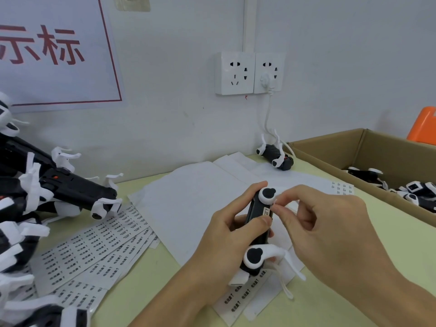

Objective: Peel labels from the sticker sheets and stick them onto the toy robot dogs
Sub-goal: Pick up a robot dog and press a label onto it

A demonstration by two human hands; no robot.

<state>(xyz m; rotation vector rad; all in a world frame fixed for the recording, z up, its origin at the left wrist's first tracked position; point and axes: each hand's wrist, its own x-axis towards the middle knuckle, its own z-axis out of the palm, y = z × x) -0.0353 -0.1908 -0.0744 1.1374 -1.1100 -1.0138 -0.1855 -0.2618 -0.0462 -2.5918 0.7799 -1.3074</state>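
My left hand [219,234] grips a black and white toy robot dog [257,232] above the table, its underside turned up. My right hand [313,223] pinches a small white label [266,211] against the dog's black body with thumb and forefinger. Fanned sticker sheets [94,251] with rows of printed labels lie at the left of the table. Another sticker sheet [243,296] lies under my hands.
A pile of toy dogs [47,192] fills the left side. One dog [276,156] lies by the wall under the wall sockets [247,73]. A cardboard box [330,147] at right holds more dogs [415,192]. Blank backing sheets [193,197] cover the table's middle.
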